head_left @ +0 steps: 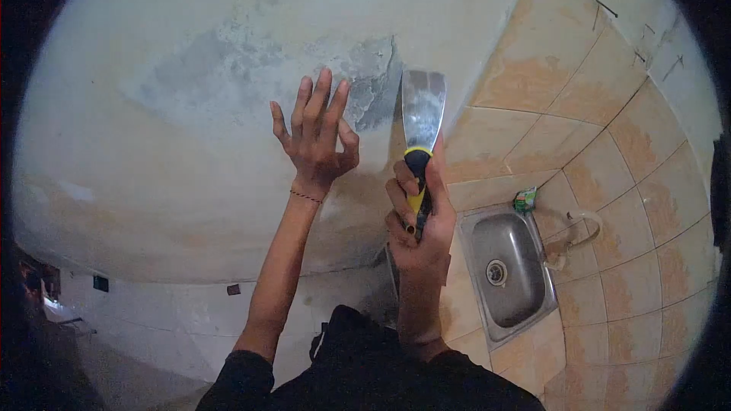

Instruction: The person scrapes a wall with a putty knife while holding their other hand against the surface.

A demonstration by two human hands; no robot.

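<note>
My right hand is wrapped round the black and yellow handle of a putty knife, its wide metal blade pointing up. The blade stands just right of a bare grey patch where paint has come off the wall. To its left, my left hand is raised in front of the wall with fingers spread and nothing in it. Its fingertips overlap the lower part of the damaged area in this view. A cracked edge of paint runs down the patch beside the blade.
A steel sink is set in the tiled counter at the right, with a pale tap beside it. A small green packet lies by the sink's corner. Orange-patterned tiles cover the right wall. Pale floor shows at lower left.
</note>
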